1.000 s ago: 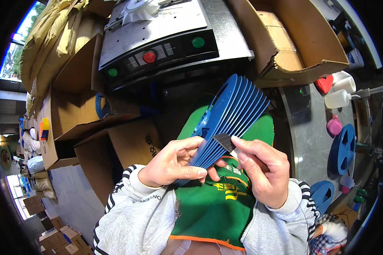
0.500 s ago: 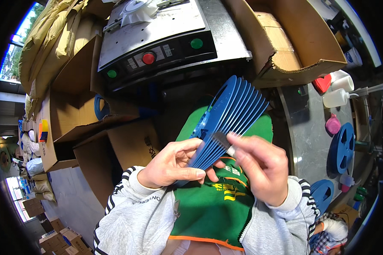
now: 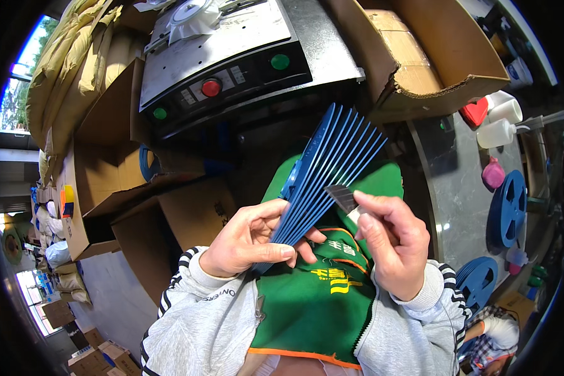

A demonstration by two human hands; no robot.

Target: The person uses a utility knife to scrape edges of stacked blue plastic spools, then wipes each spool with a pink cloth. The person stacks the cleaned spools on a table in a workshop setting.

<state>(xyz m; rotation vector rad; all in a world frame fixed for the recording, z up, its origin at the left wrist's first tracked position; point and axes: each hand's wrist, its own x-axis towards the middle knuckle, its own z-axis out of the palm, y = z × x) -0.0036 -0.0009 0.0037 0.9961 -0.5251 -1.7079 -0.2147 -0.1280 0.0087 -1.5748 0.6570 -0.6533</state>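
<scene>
A fan of several thin blue plastic reel discs (image 3: pixel 332 164) stands edge-on in front of my green apron, spread at the top and pressed together at the bottom. My left hand (image 3: pixel 257 239) is closed around their lower end, thumb in front and fingertips showing on the far side. Between thumb and fingers, my right hand (image 3: pixel 393 241) pinches a small tool (image 3: pixel 343 197) with a flat dark head and a pale handle. That head lies close by the right edges of the discs; whether it touches them I cannot tell.
Beyond the discs stands a machine (image 3: pixel 232 47) with red and green buttons. Open cardboard boxes (image 3: pixel 109 163) are at left, another carton (image 3: pixel 445 94) at far right. The grey side table (image 3: pixel 442 169) holds bottles and a blue reel (image 3: pixel 507 207). Another person (image 3: pixel 492 335) is at lower right.
The fanned discs have turned more edge-on and their upper ends have shifted slightly left. My right hand has drawn a little right and down with the tool, which is less blurred.
</scene>
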